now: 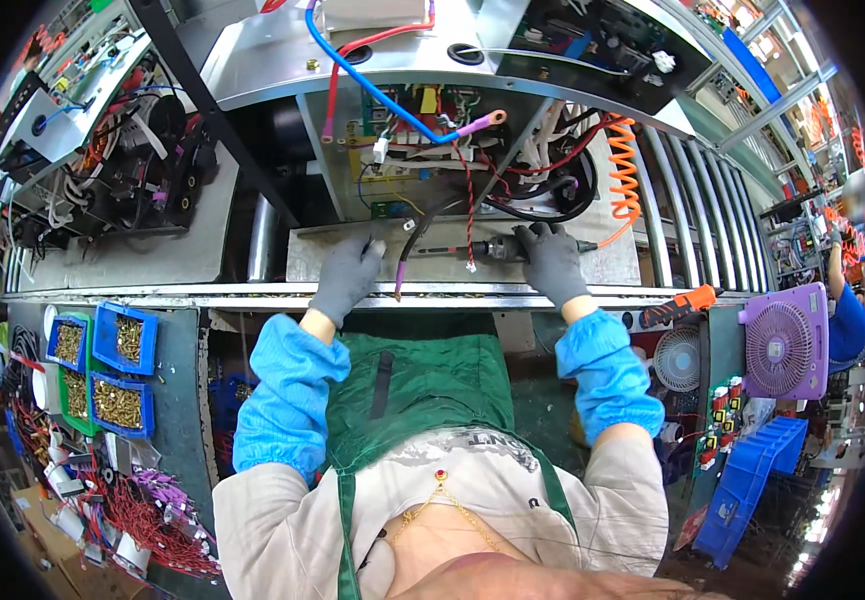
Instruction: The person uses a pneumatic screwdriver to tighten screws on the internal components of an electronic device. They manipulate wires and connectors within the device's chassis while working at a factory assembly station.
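Observation:
My left hand (348, 276), in a grey glove, is at the near edge of the board, its thumb and fingers drawn together. Whatever they may hold is too small to make out. Just right of it, a black cable (414, 240) with a purple sleeve hangs toward the edge. A black power screwdriver (500, 248) lies level over the board, its bit pointing left, and my grey-gloved right hand (552, 262) grips its rear end. Ahead stands an open metal cabinet (317, 160) holding circuit boards and wiring. A blue cable (382, 98) with a ring lug arches across its front.
A coiled orange hose (624, 175) hangs at the right of the board, beside a roller conveyor (697, 205). An orange-and-black tool (679, 306) lies on the near rail. Blue bins (124, 338) of brass fasteners stand left; a purple fan (784, 342) stands right.

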